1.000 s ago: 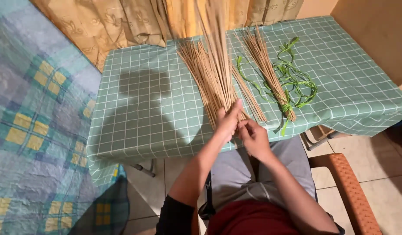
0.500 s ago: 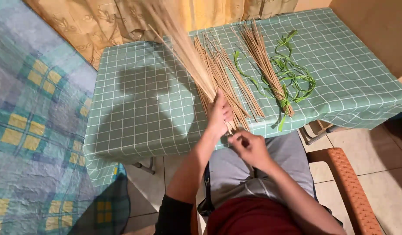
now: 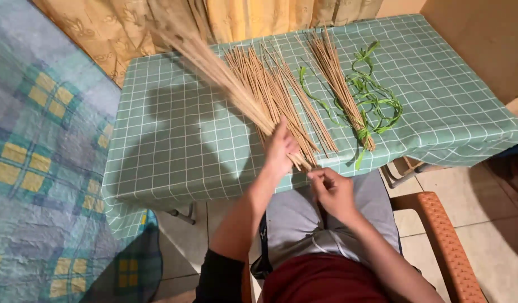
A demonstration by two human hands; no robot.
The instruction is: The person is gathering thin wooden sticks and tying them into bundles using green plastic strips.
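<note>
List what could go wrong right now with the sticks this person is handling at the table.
1. The left hand grips a raised sheaf of sticks only at its base; its fanned, blurred far end could shed sticks onto the green checked tablecloth.
2. The loose sticks lying flat end at the table's near edge, so a nudge might push some off.
3. The right hand is off the sheaf, so it gives no support.

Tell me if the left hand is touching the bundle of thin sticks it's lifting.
Touching. The head view shows the left hand closed around the lower end of the stick bundle.
</note>
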